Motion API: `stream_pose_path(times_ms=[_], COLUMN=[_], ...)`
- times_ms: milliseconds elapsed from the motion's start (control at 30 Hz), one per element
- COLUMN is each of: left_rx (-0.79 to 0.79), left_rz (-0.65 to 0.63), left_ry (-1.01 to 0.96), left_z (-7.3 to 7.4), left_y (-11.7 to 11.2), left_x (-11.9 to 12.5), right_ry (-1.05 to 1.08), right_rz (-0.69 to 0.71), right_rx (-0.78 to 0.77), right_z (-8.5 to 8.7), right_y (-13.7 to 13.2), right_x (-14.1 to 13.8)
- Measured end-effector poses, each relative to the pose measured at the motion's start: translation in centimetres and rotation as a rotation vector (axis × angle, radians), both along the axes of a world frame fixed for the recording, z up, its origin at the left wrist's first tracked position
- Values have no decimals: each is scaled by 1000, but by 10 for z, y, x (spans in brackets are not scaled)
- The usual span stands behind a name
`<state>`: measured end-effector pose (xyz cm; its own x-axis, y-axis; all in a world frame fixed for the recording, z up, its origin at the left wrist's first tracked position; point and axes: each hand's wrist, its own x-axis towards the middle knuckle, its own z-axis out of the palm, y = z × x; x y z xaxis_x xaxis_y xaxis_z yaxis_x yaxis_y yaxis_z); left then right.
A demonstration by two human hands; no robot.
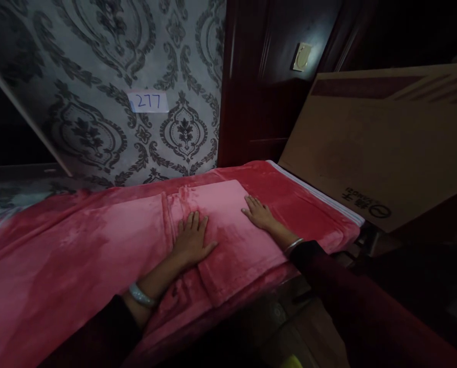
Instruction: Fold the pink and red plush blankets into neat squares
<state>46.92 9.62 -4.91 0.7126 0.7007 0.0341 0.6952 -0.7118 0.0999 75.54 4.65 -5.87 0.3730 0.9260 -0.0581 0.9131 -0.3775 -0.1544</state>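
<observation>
A pink plush blanket (pixel 228 225) lies partly folded, its smooth folded panel between and under my hands. My left hand (pixel 192 240) rests flat on the panel's left side, near a crease, with the fingers spread. At the panel's right edge my right hand (pixel 258 212) also lies flat, fingers stretched out and touching the cloth. Neither hand grips anything. To the left, another broad stretch of the pink blanket spreads out. Darker red plush cloth (pixel 301 204) shows to the right, beyond the folded panel.
A large cardboard box (pixel 382 143) leans at the right, beside the striped edge (pixel 316 191) of the bedding. Behind stand a patterned wall (pixel 186 122) with a paper label (pixel 149 102) reading 277, and a dark wooden panel (pixel 259 112) bearing a switch (pixel 302 56).
</observation>
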Motion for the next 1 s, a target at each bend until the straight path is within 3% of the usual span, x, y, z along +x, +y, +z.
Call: stream_pose_path(times_ms=[100,233,367,467,633,800,1000], left_rx=[-25,-11,100,117,53,31,40], left_rz=[-2,8,35,28,43,40,41], left_ry=[-4,-81,-199,-181,-104,-71,-66], left_z=[0,1,5,3,-6,-7,-6], left_y=[-1,0,2,3,5,5,5], left_x=[-1,-2,-4,-6,-7,-7,-7], right_ry=[37,-31,-62,-19,32,0,-85], right_rz=[-9,-13,242,429,557,581,278], right_rx=[-64,-86,16,70,80,67,57], right_z=[9,34,51,50,29,18,20], right_y=[4,17,45,75,119,135,128], right_x=[0,-13,-54,-91,-125,-113,-47])
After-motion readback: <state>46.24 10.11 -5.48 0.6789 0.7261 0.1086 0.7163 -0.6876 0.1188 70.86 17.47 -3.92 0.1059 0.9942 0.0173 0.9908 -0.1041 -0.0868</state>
